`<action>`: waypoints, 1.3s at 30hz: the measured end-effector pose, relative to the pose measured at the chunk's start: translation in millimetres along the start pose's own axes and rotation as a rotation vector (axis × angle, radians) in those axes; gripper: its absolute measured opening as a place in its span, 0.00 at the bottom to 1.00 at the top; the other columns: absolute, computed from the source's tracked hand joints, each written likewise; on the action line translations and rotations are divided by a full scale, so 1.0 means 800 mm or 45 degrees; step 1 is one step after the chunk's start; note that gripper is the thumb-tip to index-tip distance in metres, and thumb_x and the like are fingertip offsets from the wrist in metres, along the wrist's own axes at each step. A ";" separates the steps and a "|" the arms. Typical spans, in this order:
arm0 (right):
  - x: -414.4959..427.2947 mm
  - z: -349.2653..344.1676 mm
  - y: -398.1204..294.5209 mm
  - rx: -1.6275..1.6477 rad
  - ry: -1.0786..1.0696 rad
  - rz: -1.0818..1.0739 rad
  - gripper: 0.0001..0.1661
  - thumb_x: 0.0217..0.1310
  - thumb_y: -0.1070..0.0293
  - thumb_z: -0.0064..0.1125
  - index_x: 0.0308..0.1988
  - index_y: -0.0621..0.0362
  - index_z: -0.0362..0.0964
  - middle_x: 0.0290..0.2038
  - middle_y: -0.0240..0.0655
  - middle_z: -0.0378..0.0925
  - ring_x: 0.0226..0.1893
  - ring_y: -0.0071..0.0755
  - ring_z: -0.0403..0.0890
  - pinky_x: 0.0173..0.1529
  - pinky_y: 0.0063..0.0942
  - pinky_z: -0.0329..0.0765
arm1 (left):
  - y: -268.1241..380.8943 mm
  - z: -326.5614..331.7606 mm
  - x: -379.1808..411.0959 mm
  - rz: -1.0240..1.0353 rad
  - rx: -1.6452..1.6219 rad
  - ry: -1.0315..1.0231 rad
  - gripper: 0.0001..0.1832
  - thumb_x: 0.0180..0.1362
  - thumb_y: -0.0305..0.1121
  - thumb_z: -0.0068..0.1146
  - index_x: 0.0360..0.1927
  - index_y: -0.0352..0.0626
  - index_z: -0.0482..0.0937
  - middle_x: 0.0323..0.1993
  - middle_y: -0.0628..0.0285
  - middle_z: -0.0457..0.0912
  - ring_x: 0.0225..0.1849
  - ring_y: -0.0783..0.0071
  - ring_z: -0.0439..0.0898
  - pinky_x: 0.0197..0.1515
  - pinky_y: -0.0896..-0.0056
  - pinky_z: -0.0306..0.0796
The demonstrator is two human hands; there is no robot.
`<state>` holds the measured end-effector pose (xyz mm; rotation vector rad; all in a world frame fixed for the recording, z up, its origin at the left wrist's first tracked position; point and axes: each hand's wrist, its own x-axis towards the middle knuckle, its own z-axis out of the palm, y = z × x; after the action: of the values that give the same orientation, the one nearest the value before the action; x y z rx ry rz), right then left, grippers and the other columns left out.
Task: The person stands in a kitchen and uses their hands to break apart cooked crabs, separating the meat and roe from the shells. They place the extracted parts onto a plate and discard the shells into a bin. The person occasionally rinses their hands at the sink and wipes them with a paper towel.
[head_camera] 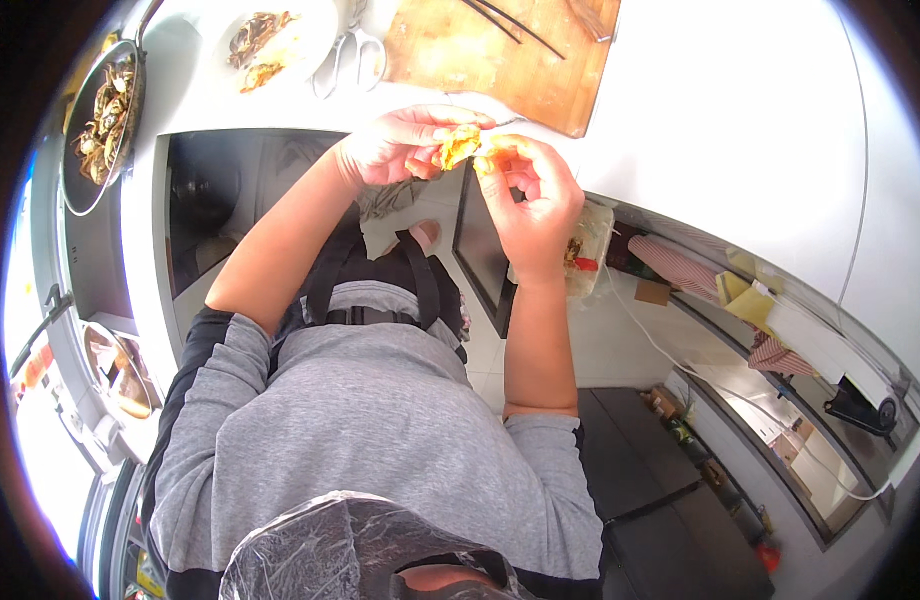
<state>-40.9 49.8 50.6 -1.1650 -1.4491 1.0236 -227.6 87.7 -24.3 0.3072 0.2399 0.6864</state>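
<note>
Near the counter's front edge, my left hand (411,142) grips a small yellow-orange piece of food (460,147), seemingly crab, between thumb and fingers. My right hand (531,180) touches its right side, with fingertips pinched on a pale bit of it. Both hands have yellow smears on the fingers. Beyond my left hand, a white plate (310,45) holds crab pieces (259,37) and a yellowish piece. White-handled scissors (360,64) lie beside the plate. A wooden cutting board (460,64) is behind my hands, with dark chopsticks (516,26) on it.
A pan (135,127) of small crabs (103,127) stands at the far left. The white counter (700,112) extends to the right. Below it, a translucent bin (598,247) holds scraps, near an open dark-edged drawer or door (482,255) and a white cable (655,341).
</note>
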 end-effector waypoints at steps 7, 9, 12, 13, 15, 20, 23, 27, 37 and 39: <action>0.022 0.037 -0.004 -0.119 -0.136 -0.085 0.14 0.48 0.82 0.65 0.38 0.68 0.74 0.33 0.41 0.77 0.29 0.29 0.81 0.32 0.23 0.81 | 0.019 -0.010 -0.026 0.085 0.082 0.076 0.22 0.59 0.27 0.54 0.58 0.33 0.70 0.41 0.59 0.77 0.27 0.86 0.70 0.21 0.91 0.61; 0.026 0.045 -0.002 -0.112 -0.157 -0.069 0.14 0.48 0.82 0.65 0.38 0.68 0.74 0.32 0.40 0.77 0.29 0.30 0.82 0.32 0.23 0.82 | 0.020 -0.015 -0.029 0.114 0.070 0.057 0.22 0.59 0.26 0.54 0.57 0.33 0.70 0.41 0.59 0.77 0.27 0.86 0.69 0.21 0.91 0.60; 0.030 0.058 0.006 -0.078 -0.168 0.003 0.13 0.47 0.82 0.65 0.37 0.67 0.73 0.32 0.40 0.78 0.29 0.30 0.83 0.33 0.24 0.82 | 0.024 -0.021 -0.038 0.185 0.092 0.103 0.21 0.59 0.26 0.54 0.57 0.34 0.71 0.41 0.61 0.77 0.26 0.88 0.67 0.22 0.91 0.58; 0.032 0.062 0.009 -0.091 -0.175 0.010 0.13 0.47 0.82 0.65 0.37 0.67 0.73 0.32 0.40 0.78 0.29 0.30 0.83 0.33 0.24 0.82 | 0.025 -0.022 -0.042 0.210 0.100 0.119 0.21 0.59 0.26 0.54 0.57 0.34 0.71 0.41 0.62 0.77 0.26 0.88 0.67 0.23 0.90 0.58; 0.038 0.073 0.015 -0.120 -0.188 0.023 0.13 0.47 0.82 0.64 0.36 0.67 0.73 0.32 0.39 0.78 0.30 0.30 0.83 0.33 0.24 0.82 | 0.032 -0.025 -0.050 0.215 0.114 0.129 0.20 0.59 0.26 0.54 0.55 0.35 0.72 0.40 0.63 0.77 0.27 0.88 0.66 0.23 0.90 0.56; 0.051 0.107 0.012 -0.164 -0.149 0.054 0.10 0.45 0.82 0.65 0.33 0.67 0.73 0.29 0.37 0.78 0.29 0.28 0.83 0.33 0.23 0.82 | 0.045 -0.032 -0.067 0.267 0.126 0.198 0.18 0.60 0.27 0.54 0.54 0.36 0.73 0.40 0.65 0.76 0.28 0.88 0.66 0.23 0.89 0.54; 0.056 0.121 0.015 -0.164 -0.153 0.055 0.09 0.46 0.82 0.65 0.31 0.67 0.73 0.28 0.36 0.78 0.28 0.27 0.83 0.32 0.22 0.81 | 0.047 -0.048 -0.074 0.305 0.108 0.189 0.18 0.60 0.27 0.54 0.54 0.37 0.73 0.40 0.65 0.76 0.29 0.88 0.65 0.23 0.89 0.54; 0.063 0.131 0.029 -0.023 -0.196 0.068 0.07 0.47 0.81 0.64 0.30 0.66 0.73 0.28 0.34 0.78 0.28 0.23 0.81 0.34 0.20 0.79 | 0.052 -0.058 -0.081 0.348 0.027 0.174 0.19 0.60 0.28 0.54 0.55 0.38 0.72 0.42 0.65 0.76 0.30 0.88 0.68 0.22 0.89 0.55; 0.071 0.149 0.042 0.690 -0.330 0.385 0.10 0.58 0.74 0.62 0.36 0.67 0.69 0.32 0.37 0.77 0.30 0.28 0.81 0.39 0.30 0.82 | 0.064 -0.059 -0.090 0.412 -0.080 0.165 0.23 0.61 0.30 0.51 0.60 0.35 0.67 0.43 0.57 0.77 0.34 0.83 0.75 0.19 0.91 0.56; 0.073 0.147 0.044 0.708 -0.347 0.389 0.10 0.58 0.73 0.63 0.36 0.66 0.69 0.31 0.37 0.77 0.29 0.28 0.81 0.38 0.29 0.81 | 0.065 -0.058 -0.089 0.422 -0.114 0.152 0.23 0.61 0.30 0.51 0.60 0.35 0.67 0.43 0.57 0.77 0.33 0.84 0.74 0.18 0.91 0.56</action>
<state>-155.1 109.6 6.6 -0.8691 -1.0879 1.7224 -326.2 88.3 -40.8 0.2222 0.2740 1.0417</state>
